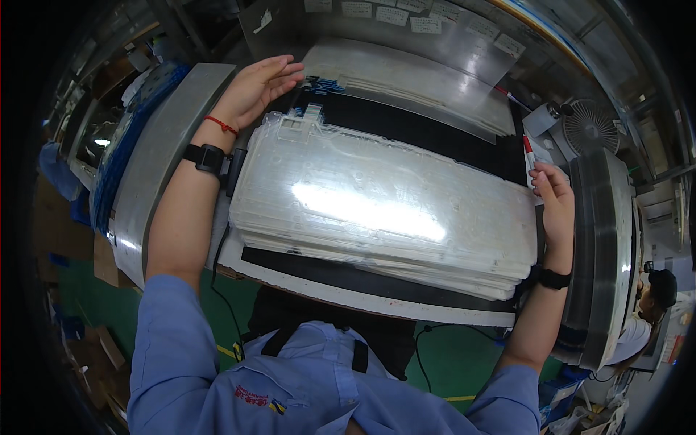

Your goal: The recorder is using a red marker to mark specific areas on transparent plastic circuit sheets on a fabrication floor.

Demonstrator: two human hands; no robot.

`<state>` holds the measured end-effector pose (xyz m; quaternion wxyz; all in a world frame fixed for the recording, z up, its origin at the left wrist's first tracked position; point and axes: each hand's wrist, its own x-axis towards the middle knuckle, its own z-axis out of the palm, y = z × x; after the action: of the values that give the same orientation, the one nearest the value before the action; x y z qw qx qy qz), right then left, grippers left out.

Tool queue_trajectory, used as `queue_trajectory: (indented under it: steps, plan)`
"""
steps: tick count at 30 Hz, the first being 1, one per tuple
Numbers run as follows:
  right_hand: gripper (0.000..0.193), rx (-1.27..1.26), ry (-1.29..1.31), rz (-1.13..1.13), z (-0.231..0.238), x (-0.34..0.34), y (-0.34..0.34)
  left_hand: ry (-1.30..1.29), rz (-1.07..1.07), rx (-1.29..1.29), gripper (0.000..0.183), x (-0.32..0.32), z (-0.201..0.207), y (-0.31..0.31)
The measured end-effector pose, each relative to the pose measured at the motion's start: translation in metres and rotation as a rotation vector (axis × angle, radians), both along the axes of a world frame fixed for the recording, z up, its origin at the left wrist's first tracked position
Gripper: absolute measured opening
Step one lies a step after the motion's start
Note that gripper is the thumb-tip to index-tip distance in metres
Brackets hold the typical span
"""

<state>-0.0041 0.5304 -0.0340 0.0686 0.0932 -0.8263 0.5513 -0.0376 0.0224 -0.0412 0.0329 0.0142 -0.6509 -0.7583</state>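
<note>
The table [362, 299] has a black mat [442, 135] on it, and 2 stacks lie lengthwise there. The near stack [391, 188], of clear flat sheets, fills the middle and reaches close to the front edge; its lower sheets stick out unevenly there, more so toward the front right corner. The far stack [413, 69] sits along the back edge. The left hand [257, 87] is raised near the back left corner, fingers apart and loosely curled, with nothing visible in it. The right hand [554, 199] is just beyond the near stack's right end, thumb and fingers drawn together at 1 red-capped marker [529, 148]; I cannot tell whether they grip it. Handling the near stack well would call for flat palms at its 2 short ends, with even, gentle pressure, since glossy sheets probably slide and could bow. The marker is best kept clear of the right end while sheets are being shifted. Smallest are the blue strips [326, 85], just beside the left fingertips; they look easy to snag, so spread fingers should pass around them.
</note>
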Motion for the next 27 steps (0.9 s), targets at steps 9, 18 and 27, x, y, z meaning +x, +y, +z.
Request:
queue_trajectory:
  steps: [9,18,27]
  plan:
    - [0.017,0.11,-0.048,0.222,0.0012,0.006,-0.0015,-0.03,-0.061,-0.093,0.038,0.0034,0.0013,-0.0003]
    - [0.011,0.094,-0.026,0.161,0.0037,0.0076,-0.003,-0.053,-0.11,-0.144,0.039,0.0047,0.0024,0.0008]
    - [0.015,-0.004,0.139,0.169,0.0049,0.0076,-0.0068,-0.033,-0.107,-0.167,0.041,0.0078,0.0029,0.0054]
